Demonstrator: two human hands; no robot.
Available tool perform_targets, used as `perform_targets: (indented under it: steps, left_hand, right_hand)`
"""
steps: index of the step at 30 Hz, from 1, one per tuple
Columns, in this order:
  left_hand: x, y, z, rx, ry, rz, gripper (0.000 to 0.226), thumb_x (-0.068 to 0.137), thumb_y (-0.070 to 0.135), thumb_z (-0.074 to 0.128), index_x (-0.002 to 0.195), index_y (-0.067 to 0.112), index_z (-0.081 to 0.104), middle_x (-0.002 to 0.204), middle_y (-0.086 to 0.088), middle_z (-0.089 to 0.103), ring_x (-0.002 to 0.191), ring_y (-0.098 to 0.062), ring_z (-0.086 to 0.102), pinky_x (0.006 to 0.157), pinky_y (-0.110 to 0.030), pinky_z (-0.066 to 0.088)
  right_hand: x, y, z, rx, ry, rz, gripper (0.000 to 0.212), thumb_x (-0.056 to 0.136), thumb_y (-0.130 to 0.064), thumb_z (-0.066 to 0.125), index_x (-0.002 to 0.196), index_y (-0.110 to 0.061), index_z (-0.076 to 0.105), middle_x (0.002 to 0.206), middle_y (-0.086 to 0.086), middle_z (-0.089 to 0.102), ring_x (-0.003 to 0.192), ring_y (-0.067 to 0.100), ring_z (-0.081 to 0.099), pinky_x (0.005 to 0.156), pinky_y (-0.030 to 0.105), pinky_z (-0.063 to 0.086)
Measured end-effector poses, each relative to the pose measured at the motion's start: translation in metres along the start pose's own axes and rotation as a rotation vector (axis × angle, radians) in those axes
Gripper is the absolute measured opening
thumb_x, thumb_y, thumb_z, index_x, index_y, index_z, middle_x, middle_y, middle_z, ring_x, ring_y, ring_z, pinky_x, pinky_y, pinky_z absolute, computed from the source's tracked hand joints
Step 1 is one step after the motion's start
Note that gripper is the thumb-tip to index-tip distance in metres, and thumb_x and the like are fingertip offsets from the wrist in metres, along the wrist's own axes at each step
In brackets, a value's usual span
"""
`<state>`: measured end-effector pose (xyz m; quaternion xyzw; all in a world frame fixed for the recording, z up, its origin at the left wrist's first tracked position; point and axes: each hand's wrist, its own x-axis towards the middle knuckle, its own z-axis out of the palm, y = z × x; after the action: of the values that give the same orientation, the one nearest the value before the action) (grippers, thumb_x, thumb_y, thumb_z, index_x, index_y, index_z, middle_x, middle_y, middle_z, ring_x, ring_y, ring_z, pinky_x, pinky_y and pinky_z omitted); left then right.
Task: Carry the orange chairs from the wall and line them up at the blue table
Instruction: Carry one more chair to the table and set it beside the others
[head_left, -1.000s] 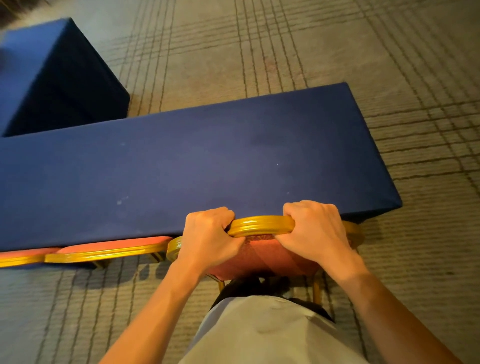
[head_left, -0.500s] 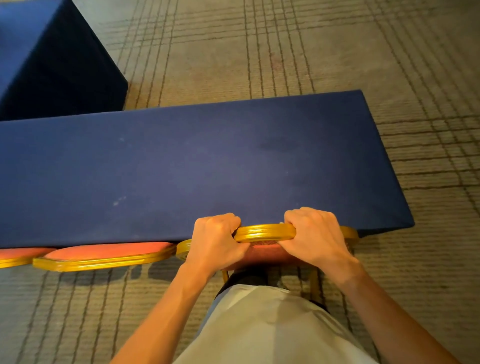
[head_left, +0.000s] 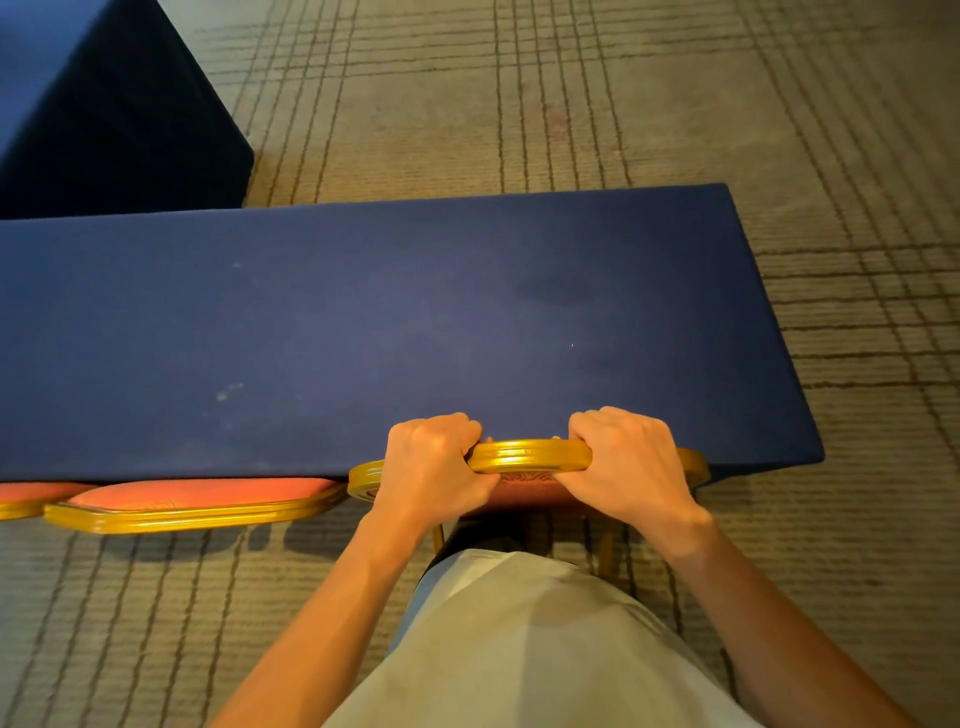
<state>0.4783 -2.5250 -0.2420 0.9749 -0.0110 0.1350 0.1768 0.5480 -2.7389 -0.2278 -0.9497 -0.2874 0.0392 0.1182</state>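
Both hands are closed round the gold top rail of one orange chair (head_left: 530, 456): the left hand (head_left: 434, 467) and the right hand (head_left: 626, 460) sit side by side on it, fingers curled over the far edge, with a short stretch of rail bare between them. This chair stands at the near long edge of the blue tabletop (head_left: 363, 322), toward its right end, the back rail right against the cloth edge; the seat is hidden beneath, so how far in it sits I cannot tell. The step in hand looks like the final squaring-up of the chair in the row. To do it well, I judge the push should go evenly through both hands so the back lies parallel to the tabletop edge, and the rail should end level with that of the neighbouring chair (head_left: 197, 496), which stands just left of it along the same edge, corners nearly meeting. A third chair (head_left: 26, 499) shows only in part further left along that edge. That close neighbour leaves little room to swing sideways, and the draped cloth could catch on the frame. Off the tabletop's far left corner stands a second blue table (head_left: 104, 114), and striped carpet (head_left: 571, 104) lies all around.
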Motion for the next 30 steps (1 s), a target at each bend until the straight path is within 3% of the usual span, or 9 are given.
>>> perform_targets:
  steps: [5, 14, 18, 26, 30]
  left_hand:
    - [0.008, 0.003, 0.014, 0.002, 0.003, -0.007, 0.036, 0.081, 0.04, 0.057, 0.056, 0.025, 0.035, 0.05, 0.008, 0.042, 0.043, -0.012, 0.031, 0.046, -0.02, 0.015]
    - [0.02, 0.002, 0.024, 0.003, -0.06, -0.091, 0.032, 0.075, 0.043, 0.056, 0.057, 0.027, 0.034, 0.052, 0.013, 0.034, 0.044, -0.01, 0.033, 0.047, -0.021, 0.018]
    - [0.02, 0.002, 0.027, 0.029, -0.058, -0.083, 0.032, 0.075, 0.039, 0.06, 0.058, 0.025, 0.037, 0.053, 0.011, 0.037, 0.044, -0.012, 0.037, 0.045, -0.025, 0.025]
    - [0.011, 0.006, 0.03, 0.056, -0.078, -0.082, 0.028, 0.073, 0.035, 0.064, 0.06, 0.022, 0.042, 0.055, 0.01, 0.042, 0.048, -0.013, 0.04, 0.045, -0.026, 0.028]
    - [0.006, 0.008, 0.03, 0.055, -0.087, -0.101, 0.023, 0.073, 0.035, 0.06, 0.062, 0.023, 0.044, 0.057, 0.009, 0.047, 0.05, -0.016, 0.045, 0.046, -0.029, 0.033]
  right_hand:
    - [0.002, 0.015, 0.008, 0.023, 0.041, 0.021, 0.031, 0.082, -0.044, 0.068, 0.062, -0.026, 0.053, 0.057, -0.012, 0.049, 0.052, 0.009, 0.046, 0.047, 0.02, 0.024]
    - [0.016, 0.027, 0.017, 0.052, -0.03, 0.034, 0.03, 0.084, -0.052, 0.066, 0.071, -0.029, 0.054, 0.067, -0.014, 0.052, 0.062, 0.009, 0.049, 0.055, 0.024, 0.032]
    - [0.015, 0.027, 0.02, 0.056, 0.01, 0.019, 0.034, 0.082, -0.051, 0.071, 0.067, -0.03, 0.048, 0.063, -0.015, 0.045, 0.057, 0.008, 0.044, 0.051, 0.019, 0.02]
    - [0.005, 0.028, 0.024, 0.073, -0.005, 0.034, 0.033, 0.088, -0.054, 0.063, 0.07, -0.029, 0.052, 0.065, -0.016, 0.047, 0.061, 0.009, 0.048, 0.054, 0.027, 0.04]
    - [0.0, 0.026, 0.023, 0.089, -0.05, 0.03, 0.033, 0.089, -0.057, 0.059, 0.074, -0.028, 0.053, 0.068, -0.013, 0.051, 0.066, 0.011, 0.05, 0.057, 0.029, 0.037]
